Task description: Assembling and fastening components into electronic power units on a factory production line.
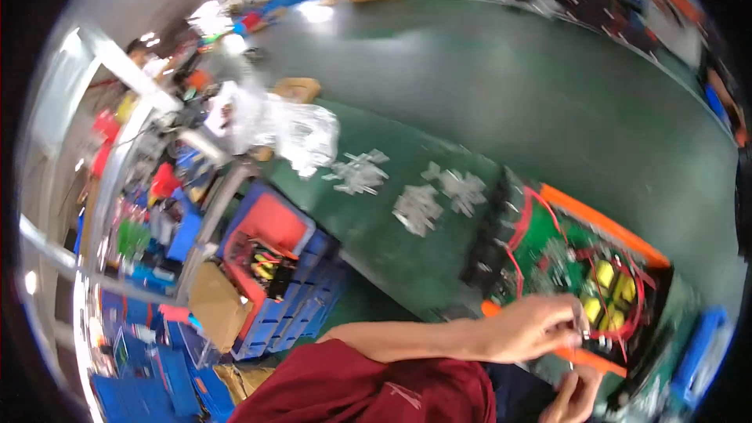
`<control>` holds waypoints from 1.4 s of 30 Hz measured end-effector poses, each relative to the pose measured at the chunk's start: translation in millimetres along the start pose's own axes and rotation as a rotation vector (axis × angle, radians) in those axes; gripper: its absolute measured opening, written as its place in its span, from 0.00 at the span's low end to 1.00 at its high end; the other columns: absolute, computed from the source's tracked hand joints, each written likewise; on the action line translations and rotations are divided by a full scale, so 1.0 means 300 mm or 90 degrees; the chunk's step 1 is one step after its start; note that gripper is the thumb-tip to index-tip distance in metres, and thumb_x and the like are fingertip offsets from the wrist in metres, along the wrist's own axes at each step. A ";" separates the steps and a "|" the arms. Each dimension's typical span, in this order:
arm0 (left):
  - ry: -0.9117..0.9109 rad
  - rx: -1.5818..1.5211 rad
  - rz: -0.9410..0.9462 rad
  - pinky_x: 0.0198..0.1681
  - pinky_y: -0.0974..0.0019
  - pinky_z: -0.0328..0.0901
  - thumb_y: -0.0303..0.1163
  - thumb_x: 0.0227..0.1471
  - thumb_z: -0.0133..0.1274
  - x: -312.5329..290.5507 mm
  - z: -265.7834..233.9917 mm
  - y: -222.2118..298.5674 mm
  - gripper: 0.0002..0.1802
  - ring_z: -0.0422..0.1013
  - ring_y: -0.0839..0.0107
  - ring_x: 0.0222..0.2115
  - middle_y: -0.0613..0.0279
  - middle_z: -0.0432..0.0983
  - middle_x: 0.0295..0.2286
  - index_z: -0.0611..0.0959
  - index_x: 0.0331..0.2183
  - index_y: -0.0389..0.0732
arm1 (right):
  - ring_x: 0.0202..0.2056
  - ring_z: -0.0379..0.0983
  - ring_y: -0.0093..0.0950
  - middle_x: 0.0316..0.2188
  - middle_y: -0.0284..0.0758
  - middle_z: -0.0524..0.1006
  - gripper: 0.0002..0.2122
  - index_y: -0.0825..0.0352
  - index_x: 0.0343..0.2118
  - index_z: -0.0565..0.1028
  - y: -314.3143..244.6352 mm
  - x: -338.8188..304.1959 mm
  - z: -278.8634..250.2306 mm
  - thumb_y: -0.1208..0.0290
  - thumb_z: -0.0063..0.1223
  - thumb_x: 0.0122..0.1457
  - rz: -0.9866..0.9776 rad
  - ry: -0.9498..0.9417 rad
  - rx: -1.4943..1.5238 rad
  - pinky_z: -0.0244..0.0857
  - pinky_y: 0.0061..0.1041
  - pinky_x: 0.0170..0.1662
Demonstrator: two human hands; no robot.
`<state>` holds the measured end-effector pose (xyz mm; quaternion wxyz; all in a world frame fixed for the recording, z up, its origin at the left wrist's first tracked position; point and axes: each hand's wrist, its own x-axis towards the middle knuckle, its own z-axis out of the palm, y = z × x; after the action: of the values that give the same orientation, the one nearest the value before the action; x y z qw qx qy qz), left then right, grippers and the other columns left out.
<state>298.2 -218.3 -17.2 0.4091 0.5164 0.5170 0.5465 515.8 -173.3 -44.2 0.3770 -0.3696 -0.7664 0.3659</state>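
An open electronic unit (619,231) with orange side edges lies at the lower right. Inside it are a green circuit board (540,235), several yellow block-shaped components (601,274) and looping red wires (644,298). My left hand (536,329) reaches over the unit's near edge, fingers pinched together at a small, shiny, blurred piece I cannot name. Just below it, outside the near orange edge, my right hand (576,395) is curled with thumb and fingers together; whatever it may hold is too small to make out.
Small piles of clear pieces (417,209) lie on the green table (376,254), left of the unit. Beyond them sits a clear plastic bag (305,137). Stacked blue crates (301,305) stand left, with a red bin (270,219) on top. A blue object (699,356) lies far right.
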 end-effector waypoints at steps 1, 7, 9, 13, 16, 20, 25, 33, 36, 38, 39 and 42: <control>0.011 0.035 0.013 0.42 0.63 0.72 0.27 0.60 0.58 -0.003 -0.011 0.026 0.09 0.79 0.64 0.40 0.56 0.79 0.38 0.79 0.42 0.36 | 0.31 0.69 0.22 0.33 0.34 0.73 0.05 0.72 0.40 0.75 0.095 -0.034 -0.005 0.78 0.49 0.66 0.096 -0.022 0.063 0.64 0.20 0.34; 0.032 0.034 -0.076 0.43 0.67 0.75 0.22 0.58 0.58 -0.006 0.000 0.065 0.08 0.79 0.70 0.39 0.56 0.80 0.39 0.82 0.41 0.31 | 0.28 0.70 0.20 0.34 0.35 0.73 0.08 0.71 0.41 0.77 -0.004 0.037 0.010 0.86 0.49 0.62 0.054 -0.050 0.026 0.65 0.17 0.29; 0.037 0.008 -0.104 0.43 0.66 0.75 0.20 0.58 0.58 0.001 0.023 0.044 0.08 0.80 0.67 0.39 0.54 0.80 0.37 0.80 0.40 0.29 | 0.29 0.71 0.20 0.36 0.36 0.73 0.09 0.72 0.43 0.77 0.006 0.036 -0.006 0.86 0.48 0.63 0.072 -0.054 0.054 0.65 0.17 0.30; 0.055 -0.018 -0.148 0.44 0.65 0.75 0.21 0.57 0.59 -0.002 0.040 0.040 0.11 0.80 0.65 0.38 0.51 0.81 0.36 0.78 0.42 0.29 | 0.30 0.71 0.20 0.38 0.37 0.73 0.08 0.72 0.42 0.77 0.021 0.015 -0.029 0.85 0.48 0.64 0.078 -0.042 0.069 0.65 0.16 0.31; 0.031 -0.012 -0.145 0.43 0.64 0.75 0.22 0.58 0.59 0.004 0.054 0.037 0.12 0.80 0.64 0.38 0.50 0.81 0.36 0.77 0.42 0.29 | 0.29 0.71 0.19 0.38 0.37 0.73 0.07 0.71 0.42 0.76 0.023 0.012 -0.028 0.84 0.49 0.64 0.072 -0.036 0.081 0.64 0.16 0.31; 0.002 0.004 -0.145 0.43 0.64 0.75 0.23 0.58 0.59 0.010 0.064 0.031 0.11 0.80 0.64 0.38 0.50 0.81 0.36 0.77 0.41 0.28 | 0.29 0.70 0.19 0.38 0.37 0.73 0.07 0.71 0.42 0.77 0.025 0.020 -0.029 0.84 0.50 0.64 0.063 -0.044 0.094 0.64 0.16 0.30; 0.039 0.053 -0.075 0.41 0.66 0.75 0.23 0.58 0.59 0.004 0.065 0.017 0.09 0.80 0.66 0.36 0.50 0.81 0.35 0.78 0.40 0.30 | 0.32 0.70 0.21 0.38 0.37 0.74 0.09 0.72 0.43 0.76 0.050 0.018 -0.049 0.86 0.51 0.61 0.042 0.021 0.032 0.65 0.17 0.35; 0.059 0.345 0.200 0.32 0.65 0.75 0.19 0.51 0.63 0.028 0.049 -0.027 0.11 0.80 0.61 0.31 0.53 0.83 0.32 0.79 0.38 0.35 | 0.49 0.71 0.34 0.51 0.42 0.74 0.17 0.70 0.55 0.72 0.238 -0.013 -0.261 0.76 0.57 0.63 0.090 0.313 -0.462 0.63 0.32 0.54; 0.015 0.397 0.204 0.30 0.65 0.75 0.19 0.49 0.64 0.034 0.054 -0.039 0.14 0.80 0.60 0.29 0.53 0.83 0.32 0.79 0.38 0.35 | 0.53 0.70 0.36 0.53 0.43 0.74 0.21 0.69 0.58 0.70 0.248 0.021 -0.257 0.73 0.58 0.63 0.121 0.263 -0.489 0.62 0.35 0.56; 0.030 0.417 0.222 0.28 0.68 0.73 0.22 0.48 0.66 0.041 0.068 -0.070 0.15 0.79 0.64 0.27 0.59 0.83 0.32 0.79 0.39 0.38 | 0.55 0.70 0.39 0.54 0.44 0.73 0.23 0.67 0.60 0.69 0.261 0.041 -0.251 0.70 0.58 0.63 0.122 0.254 -0.474 0.61 0.36 0.57; 0.044 0.435 0.242 0.26 0.71 0.71 0.24 0.46 0.67 0.043 0.077 -0.083 0.17 0.78 0.69 0.25 0.65 0.83 0.32 0.79 0.39 0.41 | 0.54 0.70 0.40 0.54 0.44 0.73 0.24 0.67 0.61 0.68 0.259 0.047 -0.252 0.70 0.58 0.63 0.165 0.241 -0.460 0.61 0.36 0.57; 0.016 0.446 0.209 0.28 0.66 0.75 0.20 0.48 0.64 0.051 0.086 -0.071 0.14 0.80 0.62 0.27 0.55 0.83 0.31 0.79 0.38 0.37 | 0.53 0.70 0.40 0.54 0.45 0.72 0.27 0.68 0.64 0.65 0.216 0.046 -0.263 0.70 0.58 0.63 0.366 0.201 -0.403 0.60 0.32 0.58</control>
<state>320.0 -196.8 -37.9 0.1092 0.6939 0.5878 0.4013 595.6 -109.8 -59.2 0.2408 -0.7157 -0.6399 0.1424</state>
